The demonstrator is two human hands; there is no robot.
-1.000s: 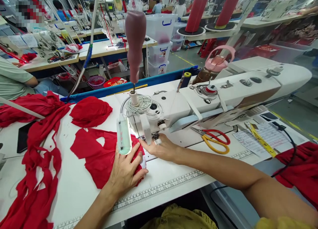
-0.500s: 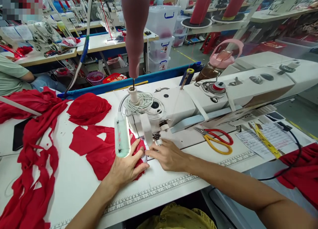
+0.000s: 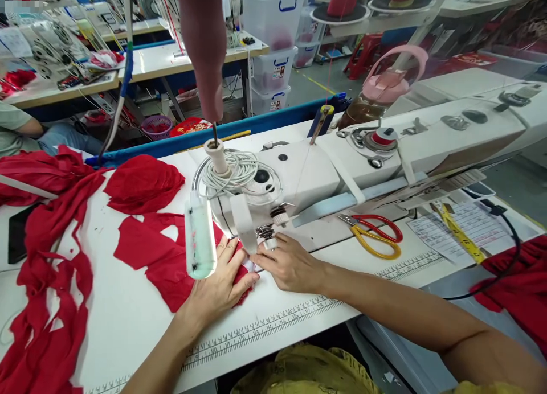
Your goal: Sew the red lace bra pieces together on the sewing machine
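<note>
My left hand [image 3: 220, 283] lies flat with its fingers spread on a red fabric piece [image 3: 166, 263], just left of the needle area of a white sewing machine [image 3: 316, 177]. A white edge shows on the cloth near its fingertips. My right hand [image 3: 294, 264] is bent at the machine's presser foot [image 3: 265, 233], its fingers drawn together at the cloth's right edge; its fingertips are partly hidden. A lit, pale green lamp [image 3: 200, 237] hangs over the back of my left hand and hides part of it.
Scissors [image 3: 376, 234] with red and yellow handles lie right of the machine, near a paper sheet [image 3: 453, 234] and yellow tape measure [image 3: 459, 234]. A stack of red fabric [image 3: 145, 183] and long red strips [image 3: 55, 280] are at left. A pink-lidded bottle [image 3: 376, 92] stands behind.
The camera view has shifted slightly, moving the near machine parts a little left in the picture. Both hands stay at the cloth beside the presser foot, with little visible movement.
</note>
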